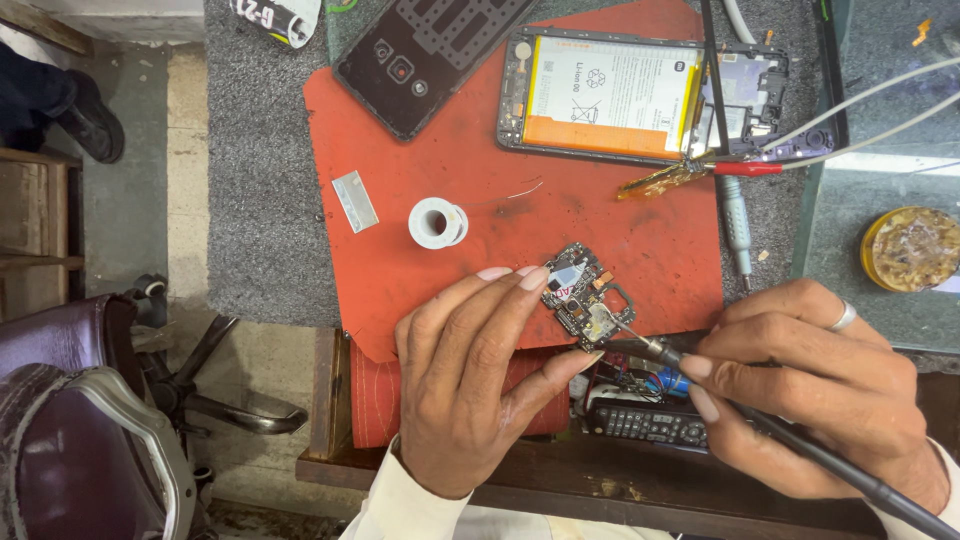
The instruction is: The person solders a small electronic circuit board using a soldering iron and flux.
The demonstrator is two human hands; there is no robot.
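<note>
Head view: left hand [470,385] has its fingers clamped on the edges of a small circuit board [585,298] above the red mat [420,150]. Right hand [800,385] grips a soldering iron [760,420], tip on the board. Light, stiff, fragile; best held by its edges.

A grey-topped bench [260,200] fills the middle; at nine o'clock a tiled floor [130,200], at seven o'clock a purple chair [70,440].
</note>
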